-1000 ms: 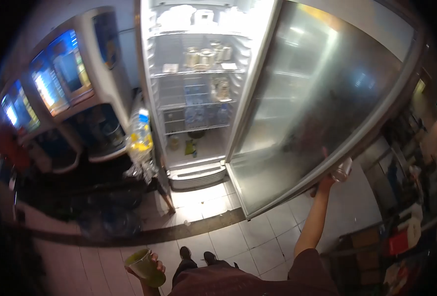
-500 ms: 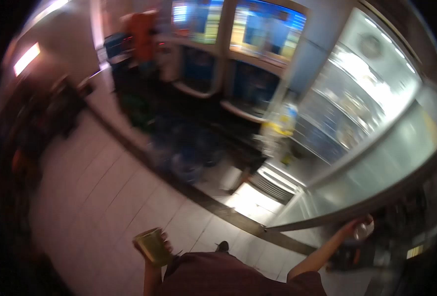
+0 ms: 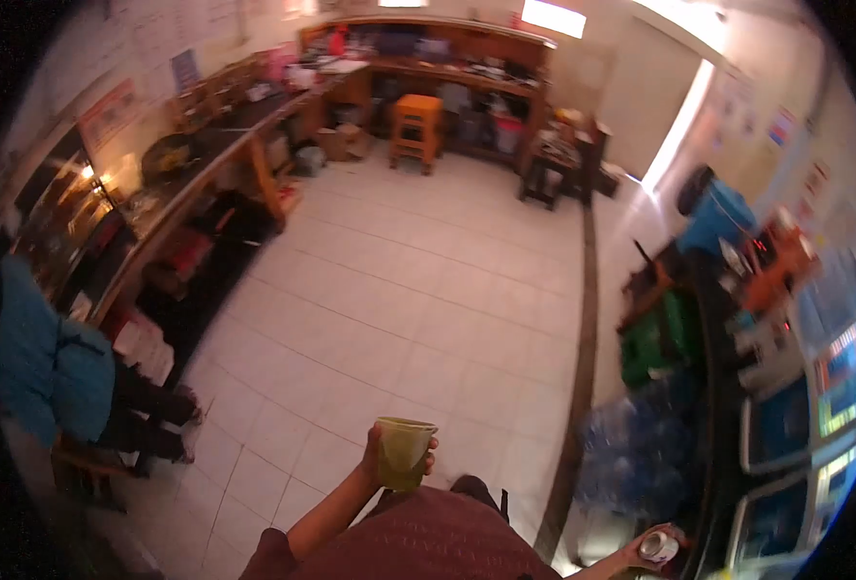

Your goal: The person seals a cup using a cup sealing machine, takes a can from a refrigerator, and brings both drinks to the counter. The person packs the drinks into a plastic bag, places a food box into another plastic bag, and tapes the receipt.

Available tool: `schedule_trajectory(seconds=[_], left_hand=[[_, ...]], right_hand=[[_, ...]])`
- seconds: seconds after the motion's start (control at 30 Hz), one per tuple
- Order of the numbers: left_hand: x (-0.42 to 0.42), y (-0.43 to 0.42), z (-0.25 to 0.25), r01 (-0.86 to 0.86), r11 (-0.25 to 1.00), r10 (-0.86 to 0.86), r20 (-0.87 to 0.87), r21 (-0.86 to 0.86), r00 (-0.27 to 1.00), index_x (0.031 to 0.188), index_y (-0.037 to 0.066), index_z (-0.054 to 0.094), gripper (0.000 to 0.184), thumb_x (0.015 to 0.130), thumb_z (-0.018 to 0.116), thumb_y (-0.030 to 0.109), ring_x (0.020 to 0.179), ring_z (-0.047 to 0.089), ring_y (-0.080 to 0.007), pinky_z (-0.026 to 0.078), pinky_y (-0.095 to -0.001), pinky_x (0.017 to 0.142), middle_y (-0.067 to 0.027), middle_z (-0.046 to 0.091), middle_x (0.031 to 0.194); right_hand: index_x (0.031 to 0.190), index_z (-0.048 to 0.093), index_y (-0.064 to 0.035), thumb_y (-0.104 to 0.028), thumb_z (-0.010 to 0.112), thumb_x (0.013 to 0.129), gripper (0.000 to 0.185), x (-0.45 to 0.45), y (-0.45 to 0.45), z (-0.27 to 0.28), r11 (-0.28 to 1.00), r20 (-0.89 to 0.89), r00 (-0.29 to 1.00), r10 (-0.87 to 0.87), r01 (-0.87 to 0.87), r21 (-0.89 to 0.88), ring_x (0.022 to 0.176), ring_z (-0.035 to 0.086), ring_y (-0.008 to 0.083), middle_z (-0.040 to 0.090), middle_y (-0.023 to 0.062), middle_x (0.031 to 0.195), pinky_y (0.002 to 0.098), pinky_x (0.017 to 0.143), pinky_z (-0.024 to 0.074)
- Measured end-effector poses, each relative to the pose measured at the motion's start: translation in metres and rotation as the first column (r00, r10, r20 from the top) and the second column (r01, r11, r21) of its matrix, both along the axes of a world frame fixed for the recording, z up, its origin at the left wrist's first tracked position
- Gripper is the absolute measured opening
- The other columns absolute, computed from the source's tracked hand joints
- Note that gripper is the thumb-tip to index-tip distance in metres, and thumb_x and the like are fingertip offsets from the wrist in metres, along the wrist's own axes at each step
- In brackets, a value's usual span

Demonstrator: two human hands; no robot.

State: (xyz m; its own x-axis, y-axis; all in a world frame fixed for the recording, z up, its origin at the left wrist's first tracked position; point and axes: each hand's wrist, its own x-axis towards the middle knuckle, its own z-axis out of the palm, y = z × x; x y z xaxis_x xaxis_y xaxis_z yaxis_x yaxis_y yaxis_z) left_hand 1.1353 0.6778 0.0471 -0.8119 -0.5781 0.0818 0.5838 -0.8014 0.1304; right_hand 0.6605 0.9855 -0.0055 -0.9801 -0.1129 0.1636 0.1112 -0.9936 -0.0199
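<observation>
A translucent yellow-green plastic cup (image 3: 404, 454) with a wide rim stands upright in front of my torso. My left hand (image 3: 372, 458) is wrapped round it, with fingertips showing on its far right side. Down at the lower right, my right hand (image 3: 633, 553) grips a small round container (image 3: 658, 547) with a pale, shiny top; its exact kind is unclear. That hand is close to the dark counter on the right side. My maroon shirt fills the bottom of the view.
A person in a blue top (image 3: 46, 353) sits at the left by a long wooden workbench (image 3: 210, 145). An orange stool (image 3: 415, 130) stands at the back. Along the right are a green crate (image 3: 660, 338), large clear bottles (image 3: 636, 449) and machines with lit windows (image 3: 846, 362). Tiled floor (image 3: 380, 280) lies ahead.
My view has swung left, from the open lit fridge to the room with the workbench. The fridge is out of sight. Both hands still hold the same things.
</observation>
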Motion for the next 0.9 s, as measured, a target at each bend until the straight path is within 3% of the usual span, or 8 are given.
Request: schedule_trajectory(seconds=[0.1, 0.23, 0.33, 0.37, 0.47, 0.57, 0.67, 0.9], left_hand=[[0.022, -0.060, -0.006, -0.156, 0.987, 0.156, 0.007, 0.022, 0.988, 0.123, 0.001, 0.035, 0.089, 0.065, 0.053, 0.067, 0.091, 0.052, -0.0270, 0.045, -0.0416, 0.080, -0.0131, 0.048, 0.108], [0.061, -0.145, -0.019, -0.340, 0.940, 0.336, 0.251, -0.028, 0.908, 0.122, 0.001, 0.036, 0.088, 0.067, 0.052, 0.067, 0.095, 0.052, -0.0265, 0.044, -0.0410, 0.083, -0.0142, 0.048, 0.112], [0.084, -0.202, -0.007, -0.482, 0.876, 0.464, 0.235, 0.021, 0.854, 0.122, 0.000, 0.037, 0.085, 0.070, 0.049, 0.066, 0.096, 0.053, -0.0272, 0.045, -0.0417, 0.083, -0.0146, 0.048, 0.113], [0.094, -0.216, 0.004, -0.571, 0.819, 0.507, 0.405, 0.046, 0.760, 0.121, 0.000, 0.037, 0.082, 0.072, 0.048, 0.064, 0.095, 0.053, -0.0277, 0.045, -0.0422, 0.081, -0.0148, 0.050, 0.110], [0.135, -0.267, 0.010, -0.720, 0.679, 0.627, 0.625, -0.145, 0.466, 0.120, -0.001, 0.038, 0.077, 0.074, 0.048, 0.060, 0.094, 0.054, -0.0282, 0.046, -0.0428, 0.080, -0.0150, 0.051, 0.109], [0.174, -0.311, -0.003, -0.892, 0.440, 0.825, 0.440, -0.108, 0.354, 0.119, 0.000, 0.040, 0.066, 0.079, 0.047, 0.051, 0.094, 0.054, -0.0282, 0.046, -0.0425, 0.080, -0.0150, 0.051, 0.110], [0.210, -0.371, -0.002, -0.953, 0.249, 0.874, 0.465, -0.171, 0.145, 0.120, 0.000, 0.040, 0.057, 0.082, 0.047, 0.043, 0.096, 0.054, -0.0274, 0.046, -0.0402, 0.081, -0.0143, 0.050, 0.113], [0.310, -0.590, -0.050, -0.913, 0.054, 0.612, 0.735, -0.405, -0.290, 0.111, 0.003, 0.045, 0.041, 0.079, 0.059, 0.025, 0.091, 0.054, -0.0183, 0.045, -0.0326, 0.079, -0.0087, 0.054, 0.101]], right_hand=[[0.118, 0.036, 0.0015, -0.025, 0.066, 0.069, 0.063, -0.042, -0.135, 0.000, 0.965, 0.032, 0.976, 0.217, -0.219, 0.145, 0.102, 0.047, 0.0302, 0.048, 0.0164, 0.105, 0.0486, 0.099, 0.0287], [0.118, 0.037, 0.0014, -0.029, 0.066, 0.070, 0.064, -0.024, -0.346, 0.009, 0.817, -0.011, 0.908, 0.418, -0.371, 0.442, 0.100, 0.048, 0.0289, 0.048, 0.0165, 0.106, 0.0445, 0.095, 0.0360], [0.116, 0.039, -0.0003, -0.032, 0.065, 0.071, 0.061, 0.012, -0.514, -0.007, 0.781, 0.042, 0.856, 0.515, -0.489, 0.389, 0.098, 0.049, 0.0270, 0.048, 0.0164, 0.106, 0.0410, 0.091, 0.0407], [0.116, 0.040, -0.0013, -0.028, 0.065, 0.071, 0.058, 0.026, -0.573, -0.017, 0.706, 0.084, 0.744, 0.662, -0.658, 0.261, 0.099, 0.048, 0.0280, 0.048, 0.0161, 0.109, 0.0419, 0.089, 0.0409], [0.116, 0.042, -0.0041, -0.032, 0.062, 0.072, 0.055, 0.116, -0.743, -0.011, 0.491, -0.037, 0.499, 0.866, -0.834, 0.253, 0.095, 0.050, 0.0250, 0.051, 0.0140, 0.104, 0.0387, 0.084, 0.0434], [0.118, 0.042, -0.0051, -0.038, 0.060, 0.074, 0.058, 0.218, -0.901, 0.002, 0.208, -0.081, 0.195, 0.977, -0.960, 0.190, 0.097, 0.050, 0.0261, 0.051, 0.0141, 0.109, 0.0406, 0.083, 0.0422], [0.119, 0.042, -0.0060, -0.044, 0.058, 0.075, 0.060, 0.329, -1.032, 0.015, -0.038, -0.085, -0.052, 0.995, -0.987, 0.156, 0.099, 0.050, 0.0273, 0.051, 0.0142, 0.113, 0.0426, 0.083, 0.0409], [0.115, 0.043, -0.0026, -0.056, 0.051, 0.074, 0.068, 0.516, -1.186, 0.033, -0.360, 0.148, -0.329, 0.933, -0.875, 0.323, 0.093, 0.051, 0.0266, 0.051, 0.0146, 0.108, 0.0387, 0.076, 0.0451]])
